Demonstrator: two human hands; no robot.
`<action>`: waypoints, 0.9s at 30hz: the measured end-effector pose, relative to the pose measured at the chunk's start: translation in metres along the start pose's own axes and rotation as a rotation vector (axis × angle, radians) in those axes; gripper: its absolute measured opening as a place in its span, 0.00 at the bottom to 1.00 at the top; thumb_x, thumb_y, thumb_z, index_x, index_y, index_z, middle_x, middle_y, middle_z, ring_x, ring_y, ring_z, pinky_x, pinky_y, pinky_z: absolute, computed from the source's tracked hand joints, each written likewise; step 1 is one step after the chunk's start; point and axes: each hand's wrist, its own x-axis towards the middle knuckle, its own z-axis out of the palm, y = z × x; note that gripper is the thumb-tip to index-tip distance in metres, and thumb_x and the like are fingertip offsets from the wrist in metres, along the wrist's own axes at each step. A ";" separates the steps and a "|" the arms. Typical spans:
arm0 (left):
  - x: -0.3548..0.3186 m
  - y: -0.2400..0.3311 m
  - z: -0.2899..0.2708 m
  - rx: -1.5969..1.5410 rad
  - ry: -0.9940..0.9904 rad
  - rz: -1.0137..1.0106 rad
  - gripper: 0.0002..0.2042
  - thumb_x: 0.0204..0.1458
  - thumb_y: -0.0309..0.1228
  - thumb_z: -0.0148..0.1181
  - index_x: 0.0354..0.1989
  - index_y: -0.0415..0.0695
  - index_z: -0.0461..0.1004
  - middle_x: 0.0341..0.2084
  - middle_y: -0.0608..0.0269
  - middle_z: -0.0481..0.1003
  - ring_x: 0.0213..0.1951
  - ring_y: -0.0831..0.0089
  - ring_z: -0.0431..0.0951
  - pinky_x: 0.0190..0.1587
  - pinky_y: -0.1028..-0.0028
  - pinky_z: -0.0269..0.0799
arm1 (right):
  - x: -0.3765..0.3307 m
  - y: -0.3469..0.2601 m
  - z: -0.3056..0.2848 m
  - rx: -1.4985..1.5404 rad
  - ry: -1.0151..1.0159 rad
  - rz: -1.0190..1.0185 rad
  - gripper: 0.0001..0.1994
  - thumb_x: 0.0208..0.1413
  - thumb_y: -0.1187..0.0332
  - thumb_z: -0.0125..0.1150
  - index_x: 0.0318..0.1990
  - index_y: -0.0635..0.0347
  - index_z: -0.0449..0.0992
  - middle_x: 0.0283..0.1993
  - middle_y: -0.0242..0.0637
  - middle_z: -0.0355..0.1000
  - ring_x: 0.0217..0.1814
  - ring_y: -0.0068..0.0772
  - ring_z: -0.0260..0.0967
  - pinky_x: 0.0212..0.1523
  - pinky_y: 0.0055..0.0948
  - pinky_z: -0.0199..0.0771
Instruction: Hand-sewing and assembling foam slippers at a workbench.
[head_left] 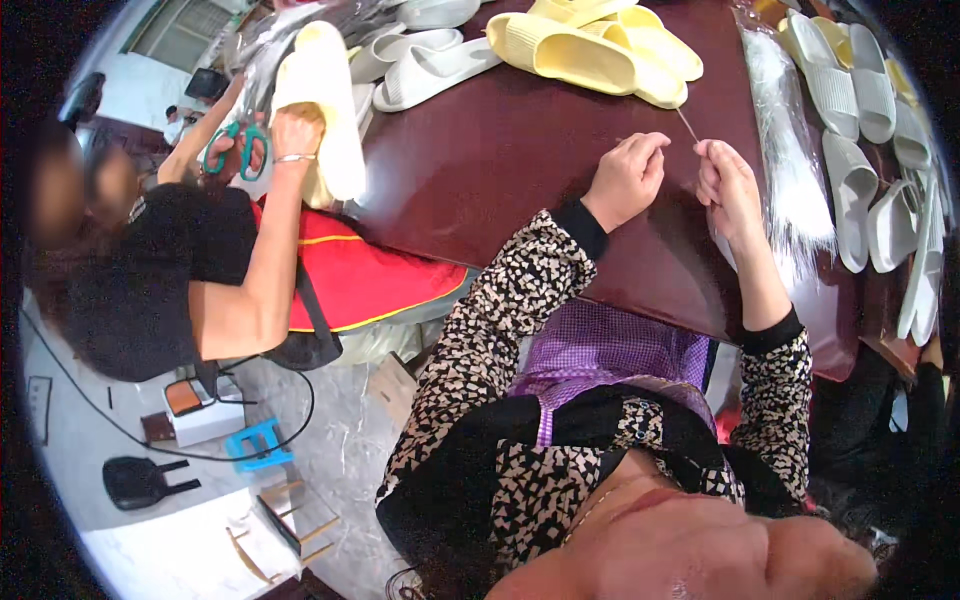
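Over the dark red table, my right hand is closed, its thumb and fingertips pinching a thin, pale strand. The strand slants up toward a yellow slipper at the table's far side. My left hand hovers just to the left, apart from the right one. Its fingers are curled with the tips together; whether anything thin is between them is too small to see. Beside my right hand lies a bundle of clear plastic strands. Another yellow slipper lies in the same pile.
White slippers lie at the far left of the table, and several more slippers are on the right. At left, a co-worker's hand holds a pale yellow slipper; green-handled scissors are in the other hand.
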 end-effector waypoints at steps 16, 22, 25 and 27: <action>-0.005 0.002 0.002 -0.099 -0.077 -0.084 0.09 0.48 0.19 0.52 0.38 0.38 0.71 0.29 0.52 0.73 0.30 0.57 0.75 0.33 0.67 0.71 | -0.001 -0.001 -0.005 -0.040 -0.116 0.098 0.07 0.58 0.70 0.51 0.41 0.60 0.71 0.27 0.30 0.70 0.22 0.15 0.64 0.23 0.14 0.64; -0.003 -0.001 0.000 -0.005 -0.085 -0.026 0.09 0.50 0.19 0.53 0.41 0.37 0.71 0.29 0.58 0.75 0.30 0.72 0.76 0.33 0.76 0.72 | 0.006 0.000 -0.009 -0.058 -0.077 0.106 0.05 0.57 0.71 0.51 0.38 0.60 0.70 0.25 0.29 0.70 0.21 0.15 0.63 0.22 0.13 0.63; -0.003 0.000 0.001 -0.044 -0.100 -0.063 0.09 0.50 0.20 0.53 0.41 0.37 0.71 0.29 0.59 0.75 0.31 0.74 0.76 0.34 0.76 0.72 | 0.008 0.002 -0.012 -0.119 -0.070 0.109 0.05 0.57 0.70 0.52 0.38 0.60 0.71 0.25 0.29 0.69 0.21 0.15 0.62 0.22 0.14 0.63; -0.003 0.001 0.001 -0.108 -0.116 -0.133 0.08 0.52 0.21 0.54 0.41 0.37 0.71 0.29 0.62 0.74 0.31 0.77 0.75 0.34 0.77 0.72 | 0.007 0.003 -0.011 -0.150 -0.071 0.108 0.05 0.56 0.70 0.52 0.37 0.60 0.71 0.25 0.29 0.69 0.21 0.15 0.62 0.22 0.14 0.63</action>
